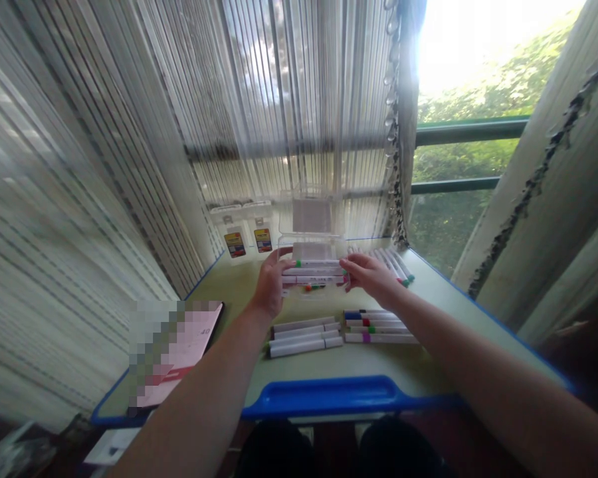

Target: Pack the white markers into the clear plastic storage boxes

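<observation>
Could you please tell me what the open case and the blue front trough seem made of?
The open case looks like clear, glossy plastic: see-through, with bright rim highlights. The blue front trough is probably smooth moulded plastic, given its rounded edges.

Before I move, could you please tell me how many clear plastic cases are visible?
3: an open case in the middle, and two labelled cases side by side to its left.

Case (pixel 311 215) — clear, glossy, transparent plastic; markers (pixel 306 347) — smooth white plastic. Desk (pixel 458 292): smooth top, low sheen; moulded blue plastic trough (pixel 333 393) at its near edge. Curtain (pixel 299 106): sheer, ribbed cloth.
</observation>
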`<state>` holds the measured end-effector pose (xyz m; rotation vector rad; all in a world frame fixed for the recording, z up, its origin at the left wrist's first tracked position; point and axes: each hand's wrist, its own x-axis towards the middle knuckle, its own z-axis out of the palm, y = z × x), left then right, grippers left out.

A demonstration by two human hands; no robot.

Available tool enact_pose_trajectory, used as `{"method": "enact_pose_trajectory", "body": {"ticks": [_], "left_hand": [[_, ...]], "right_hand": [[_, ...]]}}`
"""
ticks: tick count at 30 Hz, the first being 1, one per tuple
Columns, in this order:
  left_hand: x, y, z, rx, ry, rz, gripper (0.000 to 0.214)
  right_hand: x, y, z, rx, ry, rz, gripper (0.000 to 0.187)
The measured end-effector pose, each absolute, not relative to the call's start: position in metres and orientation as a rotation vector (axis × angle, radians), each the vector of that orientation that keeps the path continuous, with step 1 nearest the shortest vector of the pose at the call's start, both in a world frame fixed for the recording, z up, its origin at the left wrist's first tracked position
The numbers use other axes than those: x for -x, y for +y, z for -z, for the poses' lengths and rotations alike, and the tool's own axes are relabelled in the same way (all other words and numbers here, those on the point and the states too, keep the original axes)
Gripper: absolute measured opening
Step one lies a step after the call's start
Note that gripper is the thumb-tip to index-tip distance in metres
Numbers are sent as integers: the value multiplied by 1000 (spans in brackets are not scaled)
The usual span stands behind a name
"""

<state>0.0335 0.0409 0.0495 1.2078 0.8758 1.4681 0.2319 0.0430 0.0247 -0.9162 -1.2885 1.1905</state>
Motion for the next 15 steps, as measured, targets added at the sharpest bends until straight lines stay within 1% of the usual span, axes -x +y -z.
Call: {"method": "enact_pose_trajectory", "body": {"ticks": [5,11,15], "left_hand": [[-35,42,-49,-1201,887,-1465,39],[-37,41,-49,-1198,883,-1442,39],[-36,42,-49,-1211,878,-1423,39]], "right_hand": [[-234,42,-29,909,-1331,-1200,36],[-236,39,-34,909,-1340,-1190,30],[-237,38,-34,927,-1344,-1173,31]]}}
